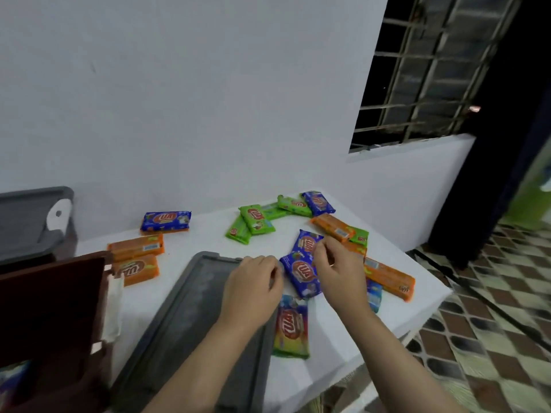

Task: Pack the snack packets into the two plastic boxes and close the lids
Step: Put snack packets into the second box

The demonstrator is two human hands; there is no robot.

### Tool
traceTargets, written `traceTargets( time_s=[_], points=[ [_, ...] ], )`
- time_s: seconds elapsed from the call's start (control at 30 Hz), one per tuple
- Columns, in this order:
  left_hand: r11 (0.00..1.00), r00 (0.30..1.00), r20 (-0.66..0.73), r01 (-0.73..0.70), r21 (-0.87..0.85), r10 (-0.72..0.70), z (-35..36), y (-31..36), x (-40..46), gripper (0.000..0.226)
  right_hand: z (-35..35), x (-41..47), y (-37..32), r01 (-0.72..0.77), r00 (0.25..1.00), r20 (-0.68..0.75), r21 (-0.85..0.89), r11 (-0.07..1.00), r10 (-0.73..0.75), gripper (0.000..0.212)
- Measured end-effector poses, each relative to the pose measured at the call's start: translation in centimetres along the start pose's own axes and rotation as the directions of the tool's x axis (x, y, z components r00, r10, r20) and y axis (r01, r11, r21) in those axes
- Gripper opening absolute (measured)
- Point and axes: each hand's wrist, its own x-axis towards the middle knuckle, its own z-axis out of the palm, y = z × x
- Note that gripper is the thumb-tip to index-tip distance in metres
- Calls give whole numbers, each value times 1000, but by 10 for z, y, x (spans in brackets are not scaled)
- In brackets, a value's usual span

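Snack packets lie scattered on the white table (334, 338). My right hand (338, 268) pinches a blue packet (307, 242) at its right edge; a second blue packet (301, 274) lies just under it. My left hand (253, 283) hovers with curled fingers beside these, over the top corner of a grey lid (190, 320), holding nothing that I can see. A multicoloured packet (290, 327) sits below the hands. Green packets (255, 222) lie at the back, orange packets (387, 278) at the right and orange ones (135, 248) at the left. A dark brown box (50, 317) stands at the left.
A second grey lid (29, 222) covers a box at the far left against the white wall. Another blue packet (165, 222) lies near the wall. The table's right edge drops to a patterned tile floor (492, 338). A barred window (432, 70) is at the upper right.
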Motion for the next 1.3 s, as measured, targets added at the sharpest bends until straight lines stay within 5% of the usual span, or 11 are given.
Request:
traceTargets(
  time_s=[0.07,0.23,0.37,0.47,0.57,0.67,0.8,0.87,0.97,1.07,1.3],
  points=[
    [998,992,124,22,53,-28,32,7,15,19,-13,15,36,-116,961,217,-247,962,171,11],
    [962,884,425,88,258,-195,95,22,49,76,-42,31,89,1,675,553,-664,748,489,68],
    [927,787,544,93,363,-292,108,21,73,106,-45,36,103,106,724,561,-665,740,400,70],
    [920,847,461,78,384,-264,107,25,75,104,-46,39,108,87,764,538,-633,769,357,67],
    [956,923,320,129,262,-212,105,31,69,78,-41,40,113,-28,854,428,-529,848,296,71],
    [985,974,198,135,-106,-112,99,36,64,37,-35,38,110,-142,932,294,-245,959,213,72],
    [927,996,71,84,-365,-62,76,41,58,31,-28,35,92,-187,972,162,95,978,171,67],
    [842,991,48,133,-523,-127,53,41,53,36,-23,33,74,-177,977,161,274,945,137,57],
    [522,954,70,220,-824,-291,8,38,40,43,-13,29,37,-238,967,216,555,797,138,38],
    [458,932,-30,149,-876,-361,-42,23,17,36,4,23,-10,-220,968,240,648,729,79,37],
    [631,766,-363,71,-773,-531,-192,-47,-60,25,71,-23,-150,-231,892,423,731,642,-161,38]
  ],
)
